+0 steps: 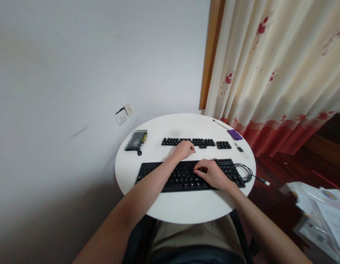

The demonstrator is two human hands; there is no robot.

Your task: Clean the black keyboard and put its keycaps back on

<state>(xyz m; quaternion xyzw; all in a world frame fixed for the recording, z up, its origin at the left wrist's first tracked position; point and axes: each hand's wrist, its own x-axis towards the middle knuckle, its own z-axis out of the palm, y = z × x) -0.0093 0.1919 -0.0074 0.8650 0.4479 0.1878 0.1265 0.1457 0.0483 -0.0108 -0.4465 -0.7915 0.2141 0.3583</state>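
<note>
A black keyboard [178, 183] lies across the white round table, with bare key positions in its upper part and keycaps along its lower rows. Beyond it, loose black keycaps [204, 142] stand in rows. My left hand [185, 149] is between the keyboard and these rows, fingers pinched on a small dark keycap [194, 151]. Over the keyboard's middle right, my right hand [214, 174] has thumb and forefinger curled together. Whatever may be between those fingertips is too small to make out.
A coiled cable [248, 172] with a USB plug [264, 181] hangs past the right table edge. A purple cloth [235, 134], a thin brush [219, 124] and a small tool [240, 149] lie at right. A blurred-out dark object [136, 140] is at far left.
</note>
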